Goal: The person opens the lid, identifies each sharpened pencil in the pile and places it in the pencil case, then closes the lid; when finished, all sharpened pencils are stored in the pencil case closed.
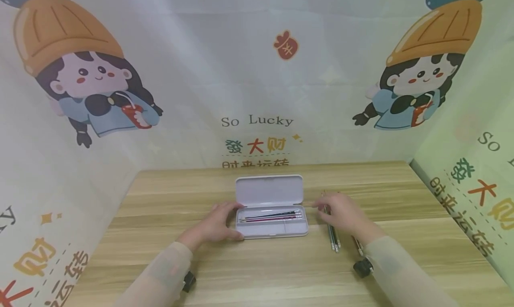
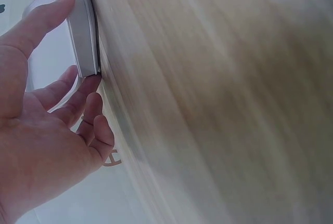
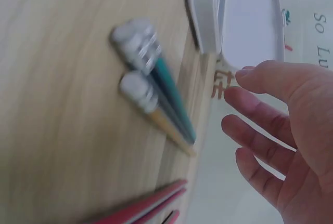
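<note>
A white pencil case [image 1: 257, 230] lies on the table with its lid [image 1: 269, 191] raised at the back. Several pencils [image 1: 269, 217] rest in its rear compartment, the front one bare. My left hand [image 1: 214, 223] holds the case's left end, thumb at the front corner and fingers at the back corner. To the right of the case, my right hand [image 1: 341, 214] hovers over a group of pencils [image 1: 333, 241] with white erasers. In the right wrist view its fingers are loosely bent with nothing between them. Red pencils [image 3: 140, 206] lie beside the green and yellowish ones [image 3: 174, 96].
The wood-grain table [image 1: 257, 275] runs back to a printed cloth [image 1: 257, 75] that hangs behind it and along both sides. More pencils [image 1: 357, 244] lie partly hidden under the right wrist. A black wrist device [image 1: 363, 267] sits by the right sleeve.
</note>
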Available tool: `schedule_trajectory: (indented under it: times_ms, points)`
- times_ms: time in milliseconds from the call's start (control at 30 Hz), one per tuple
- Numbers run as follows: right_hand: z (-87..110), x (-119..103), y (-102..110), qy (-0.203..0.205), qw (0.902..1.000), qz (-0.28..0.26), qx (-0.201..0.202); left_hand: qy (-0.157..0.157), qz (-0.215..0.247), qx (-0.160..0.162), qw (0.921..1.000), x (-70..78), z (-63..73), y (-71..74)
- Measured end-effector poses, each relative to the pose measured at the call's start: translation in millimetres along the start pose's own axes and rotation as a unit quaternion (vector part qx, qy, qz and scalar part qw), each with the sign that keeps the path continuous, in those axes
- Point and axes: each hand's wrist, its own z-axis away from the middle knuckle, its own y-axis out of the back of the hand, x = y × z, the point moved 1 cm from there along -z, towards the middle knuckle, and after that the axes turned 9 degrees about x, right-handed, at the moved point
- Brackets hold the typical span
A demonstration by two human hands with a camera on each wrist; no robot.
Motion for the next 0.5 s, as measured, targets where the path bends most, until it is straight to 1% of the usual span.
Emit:
schedule_trajectory:
  times_ms: [233,333,500]
  points:
    - [11.2,12.3,6.1,-0.039,0.9991,0.018,-0.005,0.004,0.002,0.001,1.0000,-0.3,-1.3,-0.4]
    - [15.7,16.2,7.1,-0.042,0.9989,0.020,-0.006,0.001,0.001,0.001,1.0000,-0.6,-1.4,-0.6]
    - [20.2,19.1,6.5,-0.034,0.9992,0.020,-0.004,0.000,-0.002,0.001,1.0000,-0.7,0.2,-0.2]
